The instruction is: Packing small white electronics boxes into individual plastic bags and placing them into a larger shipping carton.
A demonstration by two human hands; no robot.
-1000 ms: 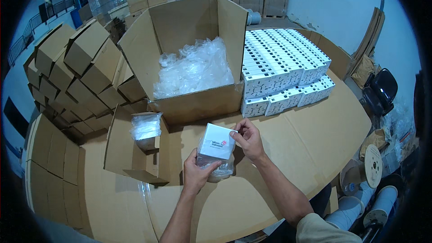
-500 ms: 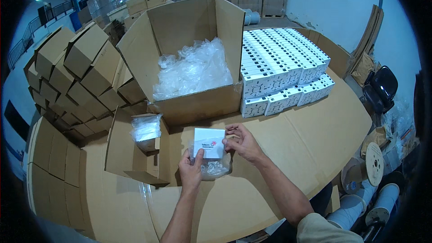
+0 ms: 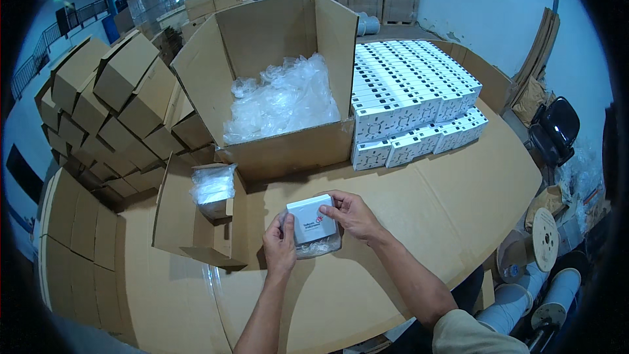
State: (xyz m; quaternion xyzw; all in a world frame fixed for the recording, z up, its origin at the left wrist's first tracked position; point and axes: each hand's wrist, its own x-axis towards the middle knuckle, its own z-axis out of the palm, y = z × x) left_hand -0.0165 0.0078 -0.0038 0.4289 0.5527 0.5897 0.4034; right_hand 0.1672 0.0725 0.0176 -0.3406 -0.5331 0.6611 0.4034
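Held between my two hands above the cardboard-covered table is a flat, square white case (image 3: 305, 216) with a small red mark and dark print. A clear plastic bag (image 3: 319, 248) lies around its lower part and is bunched beneath it. My left hand (image 3: 280, 244) pinches the left edge, thumb on the front. On the other side, my right hand (image 3: 358, 217) grips the upper right edge, its thumb pressed on the front face and its fingers behind, partly hidden. Left of them stands a small open carton (image 3: 171, 213) with plastic-wrapped white items (image 3: 213, 187) in it.
A large open carton (image 3: 285, 155) full of crumpled clear bags (image 3: 285, 101) stands behind. White printed boxes (image 3: 397, 120) are stacked to its right. Brown cartons (image 3: 131, 92) pile up at the left. Cable spools (image 3: 545, 239) and a black chair (image 3: 553, 130) are off the table's right side.
The white case has tilted and sunk lower into the bag, towards me. My right hand has moved down and its thumb now lies across the front face. My left hand has barely shifted.
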